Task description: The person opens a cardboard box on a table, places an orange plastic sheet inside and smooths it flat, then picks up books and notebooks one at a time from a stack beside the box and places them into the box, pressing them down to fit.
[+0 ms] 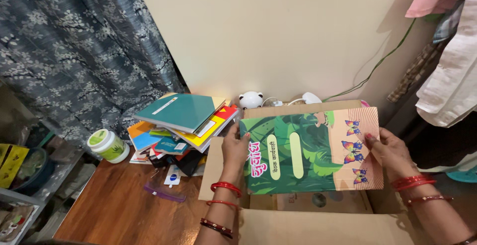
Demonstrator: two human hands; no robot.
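One green-lidded jar (108, 145) stands on the bench (124, 205), well left of the open cardboard box (318, 222). Nearer the box, one untidy stack of books (181, 125) leans just beside its left flap. One leaf-and-butterfly workbook (310, 148) is held flat over the box opening. The left hand (235, 150) has its fingers gripping the workbook's left edge; the right hand (390, 150) clasps the right edge, both wrists raised above the box.
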